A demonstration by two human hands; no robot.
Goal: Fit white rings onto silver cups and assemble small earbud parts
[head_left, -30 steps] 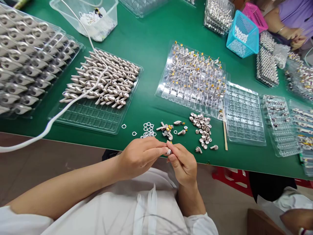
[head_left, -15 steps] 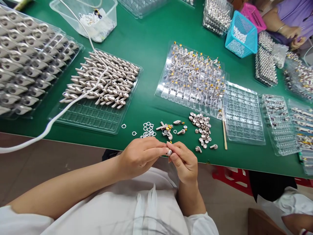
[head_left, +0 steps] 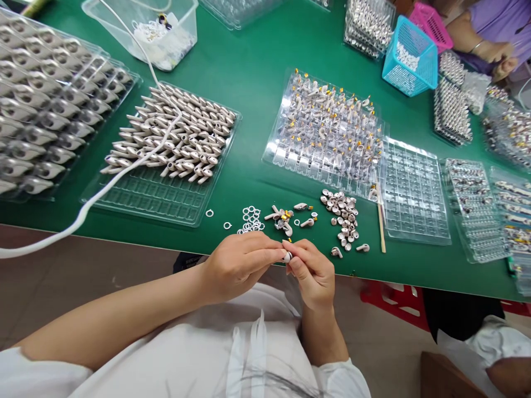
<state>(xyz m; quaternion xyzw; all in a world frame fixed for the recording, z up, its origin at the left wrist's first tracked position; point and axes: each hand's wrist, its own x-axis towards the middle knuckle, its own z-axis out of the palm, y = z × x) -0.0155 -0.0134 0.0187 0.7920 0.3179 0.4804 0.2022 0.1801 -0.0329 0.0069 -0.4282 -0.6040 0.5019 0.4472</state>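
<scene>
Between my fingertips, just off the table's front edge, is a small earbud (head_left: 287,257) with a pale rounded end and a dark band. My left hand (head_left: 244,258) pinches it from the left, and my right hand (head_left: 312,271) grips it from the right; most of it is hidden by the fingers. Beyond my hands lie a heap of white rings (head_left: 251,220), several earbud pieces with yellow tabs (head_left: 284,216) and a pile of round metallic-beige caps (head_left: 342,214). Two loose stemmed shells, one of them a beige shell (head_left: 363,248), rest right of my right hand.
A tray of beige shells (head_left: 174,132) with a white cable (head_left: 120,168) across it stands left. Ahead is a clear tray of yellow-tabbed parts (head_left: 327,127). A wooden stick (head_left: 381,226) lies beside a clear tray (head_left: 416,190). Blue basket (head_left: 410,61) and another person's hands (head_left: 498,58) are far right.
Both hands stay in nearly the same place, still holding the earbud. It has shifted or turned very slightly between the fingertips. The parts on the table have not moved.
</scene>
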